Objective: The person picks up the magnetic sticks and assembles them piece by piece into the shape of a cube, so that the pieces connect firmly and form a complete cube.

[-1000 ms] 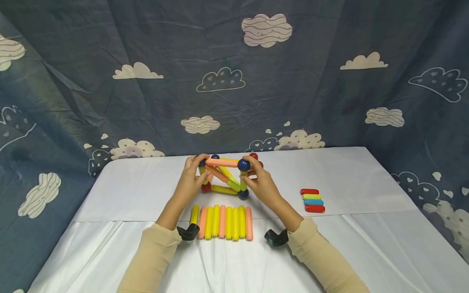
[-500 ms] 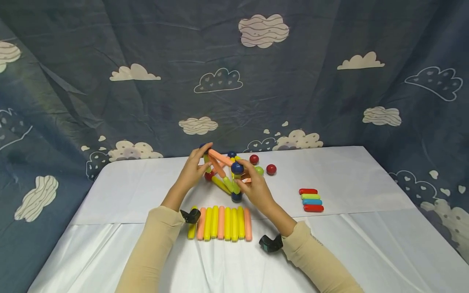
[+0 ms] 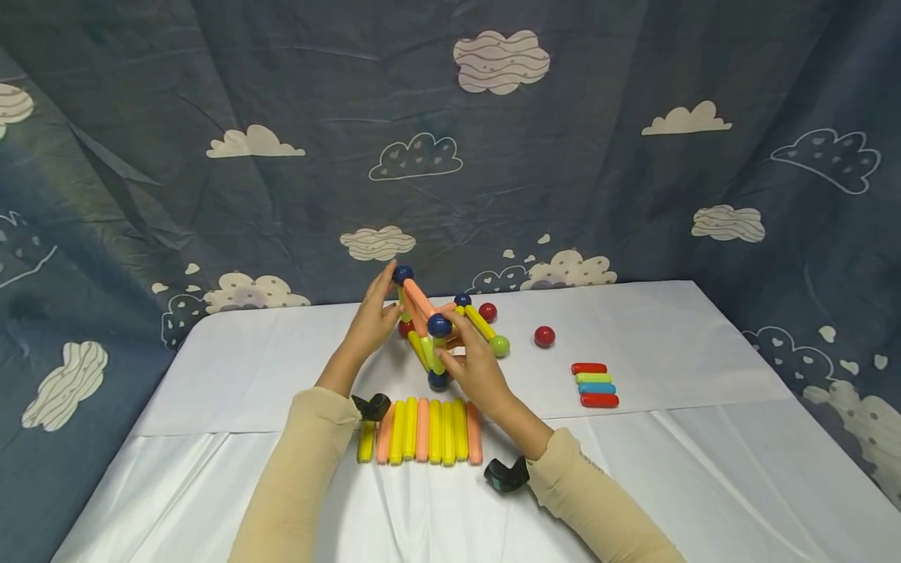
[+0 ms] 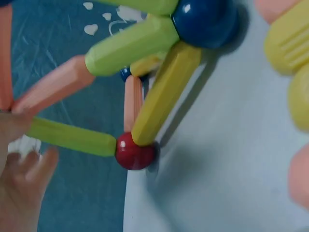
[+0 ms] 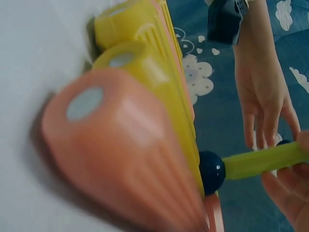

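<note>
The stick frame (image 3: 419, 298) now turns more edge-on; your left hand (image 3: 369, 322) grips its far blue ball (image 3: 403, 274), your right hand (image 3: 480, 374) pinches its near green stick (image 5: 260, 162); this likely exposes its rear.

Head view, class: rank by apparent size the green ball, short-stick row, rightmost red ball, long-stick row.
Long-stick row
Short-stick row
Green ball and rightmost red ball: too alike to rank.

Your white-covered counter (image 3: 676, 336) fills the lower frame. On it you have nine yellow and salmon sticks (image 3: 422, 430) lined up lower centre, four short coloured sticks (image 3: 597, 388) and two red balls (image 3: 544, 337) right of centre; the ball-and-stick structure (image 3: 418, 297) seems to rest mid-frame.
</note>
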A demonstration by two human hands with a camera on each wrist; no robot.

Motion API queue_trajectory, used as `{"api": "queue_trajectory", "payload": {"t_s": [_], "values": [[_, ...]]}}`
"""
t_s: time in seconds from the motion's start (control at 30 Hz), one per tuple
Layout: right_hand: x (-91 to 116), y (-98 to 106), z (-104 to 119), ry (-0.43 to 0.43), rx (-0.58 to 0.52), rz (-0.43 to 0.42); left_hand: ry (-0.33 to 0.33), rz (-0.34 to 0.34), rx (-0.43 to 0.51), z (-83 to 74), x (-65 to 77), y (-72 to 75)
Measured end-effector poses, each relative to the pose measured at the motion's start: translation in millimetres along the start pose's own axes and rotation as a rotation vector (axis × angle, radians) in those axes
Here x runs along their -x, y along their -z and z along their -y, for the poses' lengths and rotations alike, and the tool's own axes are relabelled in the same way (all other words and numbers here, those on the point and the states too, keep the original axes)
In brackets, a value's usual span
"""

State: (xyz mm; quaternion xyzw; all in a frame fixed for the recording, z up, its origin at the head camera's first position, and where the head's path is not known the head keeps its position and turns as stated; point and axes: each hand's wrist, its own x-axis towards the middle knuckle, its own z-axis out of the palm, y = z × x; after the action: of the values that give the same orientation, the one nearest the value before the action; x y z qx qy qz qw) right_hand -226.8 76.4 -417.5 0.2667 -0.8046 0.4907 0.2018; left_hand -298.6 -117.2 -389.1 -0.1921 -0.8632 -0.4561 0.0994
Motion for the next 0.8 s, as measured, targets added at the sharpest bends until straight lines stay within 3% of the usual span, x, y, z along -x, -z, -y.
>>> {"api": "queue_trajectory", "payload": {"t_s": [0.13,0.23,0.33,0.4,0.47,0.6,0.8], "values": [[2,9,-5,-0.005,0.015,0.051,-0.068,-0.206,-0.013,-9.7,7.7,-2.3],[3,20,-16,0.026,0.053,0.028,-0.148,-0.274,-0.004,-24.6,15.9,-7.4],[4,32,-32,0.009,0.15,-0.014,-0.223,-0.193,-0.025,-41.5,26.6,-15.0],[5,40,-42,-0.071,0.229,-0.001,-0.241,-0.11,-0.07,-50.9,33.8,-21.2],[7,46,-50,-0.173,0.319,0.063,-0.235,-0.058,-0.124,-57.0,39.8,-26.5],[11,52,-59,-0.334,0.407,0.215,-0.196,-0.046,-0.147,-60.4,46.4,-32.0],[17,55,-55,-0.372,0.427,0.263,-0.191,-0.066,-0.031,-53.9,48.9,-29.4]]}}
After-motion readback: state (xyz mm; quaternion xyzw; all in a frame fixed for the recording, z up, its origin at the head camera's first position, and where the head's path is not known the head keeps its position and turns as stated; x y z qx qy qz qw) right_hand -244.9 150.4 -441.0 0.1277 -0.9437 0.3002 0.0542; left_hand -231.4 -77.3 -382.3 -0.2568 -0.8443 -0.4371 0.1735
